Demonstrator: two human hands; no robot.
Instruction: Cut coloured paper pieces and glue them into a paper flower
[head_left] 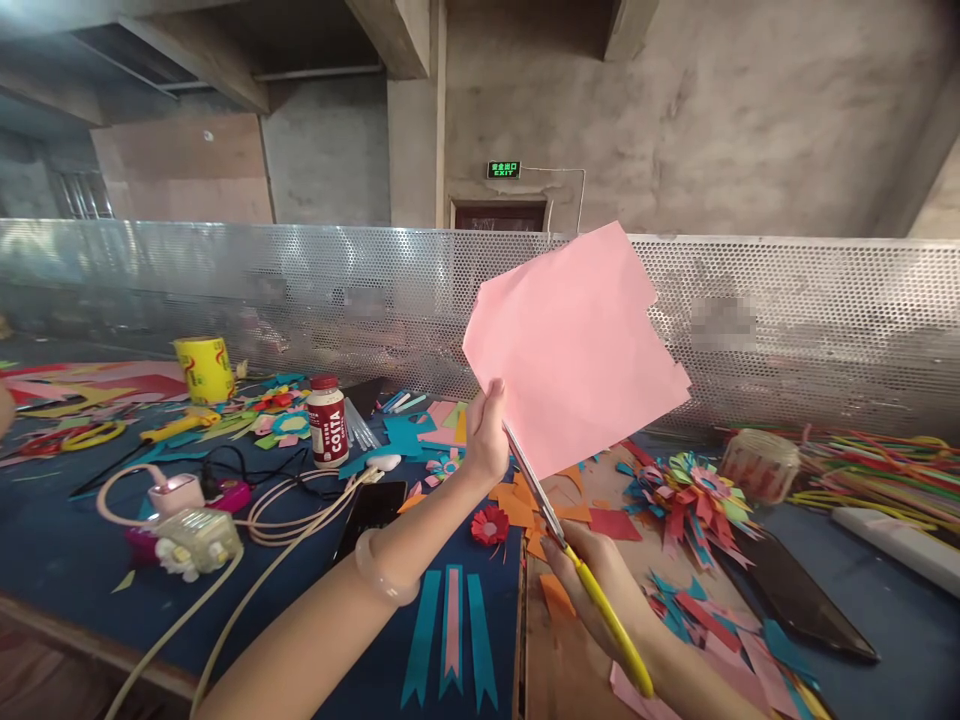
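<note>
My left hand (486, 432) holds up a pink paper sheet (574, 345) by its lower left edge, above the table. My right hand (596, 585) grips yellow-handled scissors (559, 535), whose blades point up and touch the sheet's bottom edge beside my left fingers. A pale bangle sits on my left wrist. Below the hands lie orange paper scraps (525, 505) and a small red paper flower (490, 524).
The blue table (67, 560) holds a Costa bottle (327, 421), a yellow tape roll (203, 369), cables with chargers (187, 520), a black phone (373, 508), a multicoloured paper flower (686, 495), coloured strips (877, 465) and a brown board (547, 660). A perforated metal screen (225, 280) runs behind.
</note>
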